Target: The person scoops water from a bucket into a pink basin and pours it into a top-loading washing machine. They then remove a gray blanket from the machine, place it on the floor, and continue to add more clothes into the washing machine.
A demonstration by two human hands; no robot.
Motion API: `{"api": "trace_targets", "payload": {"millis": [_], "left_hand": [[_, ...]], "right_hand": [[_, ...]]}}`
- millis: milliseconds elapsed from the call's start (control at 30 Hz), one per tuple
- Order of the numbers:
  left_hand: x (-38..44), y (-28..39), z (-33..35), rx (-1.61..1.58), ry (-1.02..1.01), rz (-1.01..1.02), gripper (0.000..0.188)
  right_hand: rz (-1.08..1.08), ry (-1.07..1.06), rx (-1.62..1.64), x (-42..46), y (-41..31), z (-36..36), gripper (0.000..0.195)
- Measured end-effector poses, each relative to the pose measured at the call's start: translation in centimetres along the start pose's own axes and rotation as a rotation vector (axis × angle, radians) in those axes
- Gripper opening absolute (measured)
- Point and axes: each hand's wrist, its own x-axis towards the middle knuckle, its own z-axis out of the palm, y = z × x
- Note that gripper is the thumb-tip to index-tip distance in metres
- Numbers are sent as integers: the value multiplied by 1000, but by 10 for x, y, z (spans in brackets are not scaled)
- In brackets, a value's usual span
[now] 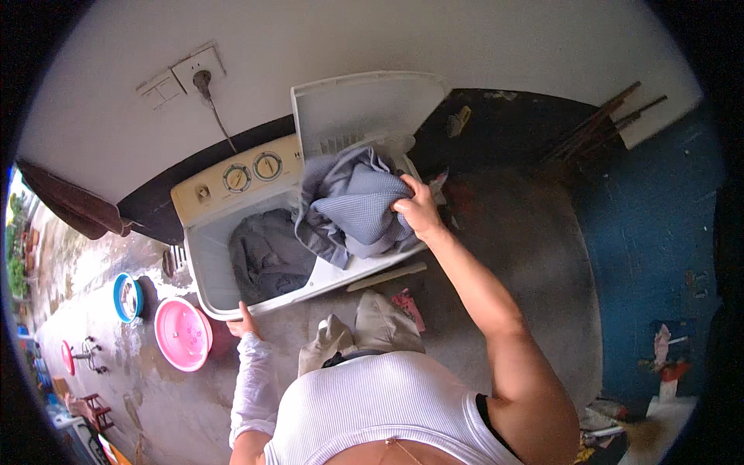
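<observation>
Before me stands a twin-tub washing machine [212,305] with two dials on its cream control panel [224,181]. My right hand [419,210] grips the edge of a blue-grey waffle-textured cloth [357,203], bunched over the right-hand tub and partly across the divider. Dark grey laundry [270,256] lies in the left-hand tub. My left hand [245,324] rests on the machine's front left rim, with the thumb over the top; its other fingers are partly hidden. Behind the cloth, a translucent lid [366,107] is raised toward the wall.
A pink basin [183,334] and a blue basin [127,297] sit on the concrete floor at left. A plug [201,80] with a cord is in the wall socket above the machine. Thin rods [604,122] lean at the right, near a blue surface [651,232].
</observation>
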Motion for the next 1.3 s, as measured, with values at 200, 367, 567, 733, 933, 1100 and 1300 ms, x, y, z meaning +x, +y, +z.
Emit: {"api": "trace_targets", "payload": {"millis": [200,367,567,733,933,1100,1300], "left_hand": [[-140,128,-71,-430,-767,169,69],[-140,142,-70,-881,-1822,-618,65],[-126,129,-69,-472,-1655,-215,60],[-111,98,-66,-316,-1465,-155,56],[-133,77,-62,-205,-1424,25,54],[-166,82,-77,-261,-1250,-119,47],[-198,51,-77,-572,-1022,-609,48]], "right_hand": [[-105,-379,43,-127,-104,28,30],[-409,-777,-459,-202,-48,98,41],[-387,-1138,-218,-201,-13,56,52],[253,-817,-76,-89,-80,-18,10],[-282,-398,-1130,72,-8,-66,26],[118,-1157,-1311,126,66,-21,109],[61,-1376,-1417,148,99,21,109]]}}
